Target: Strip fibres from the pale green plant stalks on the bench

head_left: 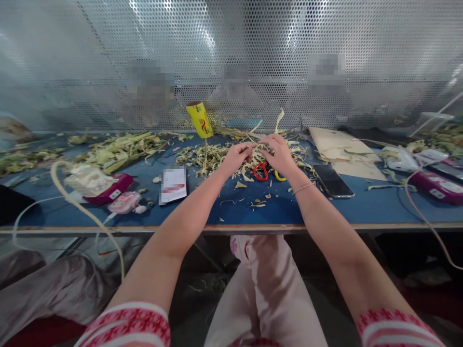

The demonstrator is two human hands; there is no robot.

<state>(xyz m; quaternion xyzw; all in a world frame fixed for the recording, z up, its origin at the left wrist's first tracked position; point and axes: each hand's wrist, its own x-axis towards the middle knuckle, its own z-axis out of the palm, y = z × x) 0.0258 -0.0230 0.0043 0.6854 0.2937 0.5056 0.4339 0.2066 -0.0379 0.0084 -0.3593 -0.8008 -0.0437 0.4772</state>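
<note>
Both of my hands reach to the middle of the blue table (275, 207), into a pile of pale dried leaf strips (213, 156). My left hand (237, 156) is curled, its fingers pinching a strip. My right hand (277, 152) lies over the pile beside it, fingers bent onto the same strips. Red-handled scissors (261, 171) with a yellow loop (279, 176) lie just under my right hand. A yellow tube (199, 119) stands tilted on a thin stick behind my left hand.
A black phone (333, 180) lies right of my hands, with cardboard (340, 144) behind it. A card (173, 185), a magenta box (112, 189) and a bag (88, 178) lie at left. Cables hang over both table edges. A perforated metal screen (253, 58) backs the table; other people sit behind it.
</note>
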